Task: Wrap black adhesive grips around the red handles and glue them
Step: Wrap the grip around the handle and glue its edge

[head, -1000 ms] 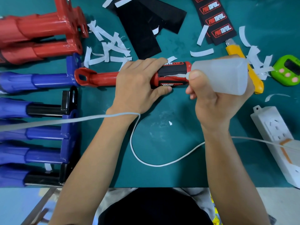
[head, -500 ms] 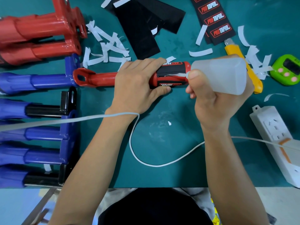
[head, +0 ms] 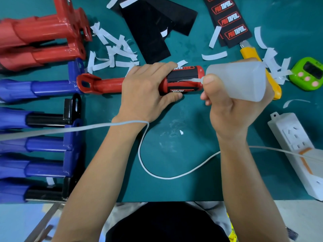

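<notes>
Your left hand (head: 145,91) and right hand (head: 232,116) are uncovered. Your left forearm (head: 104,163) and right forearm (head: 244,180) run bare from the wrists to the bottom edge of the view. The thumbnail on your right hand is trimmed short.

A thin white cable (head: 157,175) comes in blurred from the left edge and lies across your left wrist. It loops down between your arms, meets your right forearm and goes on to the right edge.

Between your arms you wear a black garment (head: 166,224), with pale grey cloth (head: 122,210) on either side; shirt or apron, you cannot tell.
</notes>
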Demonstrator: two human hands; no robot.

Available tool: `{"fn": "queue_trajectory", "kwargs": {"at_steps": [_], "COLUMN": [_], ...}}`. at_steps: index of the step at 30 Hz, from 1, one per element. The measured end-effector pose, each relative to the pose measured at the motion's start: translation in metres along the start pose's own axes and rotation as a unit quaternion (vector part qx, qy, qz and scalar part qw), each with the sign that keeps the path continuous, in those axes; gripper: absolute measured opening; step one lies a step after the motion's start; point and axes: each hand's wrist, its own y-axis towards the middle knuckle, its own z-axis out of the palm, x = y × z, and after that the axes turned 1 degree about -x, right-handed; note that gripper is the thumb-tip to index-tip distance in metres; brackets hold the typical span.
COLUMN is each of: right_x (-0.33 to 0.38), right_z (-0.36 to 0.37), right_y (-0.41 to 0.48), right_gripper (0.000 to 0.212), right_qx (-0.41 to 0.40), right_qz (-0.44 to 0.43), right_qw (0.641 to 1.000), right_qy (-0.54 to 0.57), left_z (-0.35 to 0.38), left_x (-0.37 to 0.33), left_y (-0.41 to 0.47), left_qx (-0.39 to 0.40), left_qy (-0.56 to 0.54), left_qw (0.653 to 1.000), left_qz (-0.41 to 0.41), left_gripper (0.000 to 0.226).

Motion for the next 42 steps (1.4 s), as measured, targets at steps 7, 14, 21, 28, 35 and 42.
{"fn": "queue_trajectory", "kwargs": {"at_steps": [7,14,21,28,35,42], "right_x": [0.000,0.002,0.008,0.010,0.005,0.006], "right_z": [-0.001,-0.003,-0.003,-0.003,-0.006,-0.007], "right_y": [0.002,0.005,0.008,0.009,0.008,0.008], "right_gripper": [0.037,0.033,0.020,0.019,0.026,0.023], "right_qx": [-0.003,-0.005,-0.013,-0.015,-0.016,-0.014], "right_qz": [0.000,0.001,0.005,-0.004,-0.006,0.000], "right_qw": [1.000,1.000,1.000,1.000,1.000,1.000], "right_qy": [0.009,0.017,0.017,0.012,-0.009,0.001], "left_z": [-0.001,0.000,0.000,0.001,0.002,0.001], "left_x": [0.000,-0.001,0.000,0.001,0.001,0.001], "left_y": [0.000,0.000,0.000,0.000,0.000,0.000], "left_qx": [0.003,0.003,0.004,0.001,0.002,0.002], "left_qy": [0.000,0.000,-0.001,0.000,0.000,0.003], "left_qw": [1.000,1.000,1.000,1.000,1.000,1.000], "left_qz": [-0.003,-0.002,-0.001,0.002,0.002,0.004], "left_gripper": [0.066,0.066,0.065,0.065,0.066,0.065]}}
